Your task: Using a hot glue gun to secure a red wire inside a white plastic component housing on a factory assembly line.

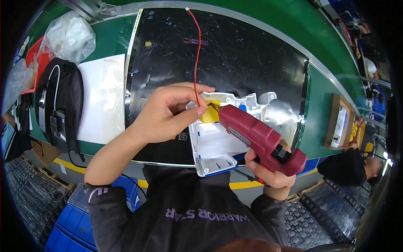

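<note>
My right hand (268,173) is wrapped round the handle of a dark red hot glue gun (251,129). The gun's metal nozzle points left, at or just above a yellow piece (208,116) inside a white plastic housing (221,143). With thumb and forefinger, my left hand (161,114) pinches a thin red wire (198,54) beside that yellow piece. From the pinch the wire runs away from me across the black mat to a small white connector (187,9). The wire's near end is hidden by my fingers. A small blue part (242,108) shows in the housing behind the gun.
The black mat (168,50) covers the middle of the green bench. On the left are a clear plastic bag (69,37), a black mesh bag (69,101) and a white sheet (100,94). An open cardboard box (336,107) holds a white part at right; a person (348,167) is beyond.
</note>
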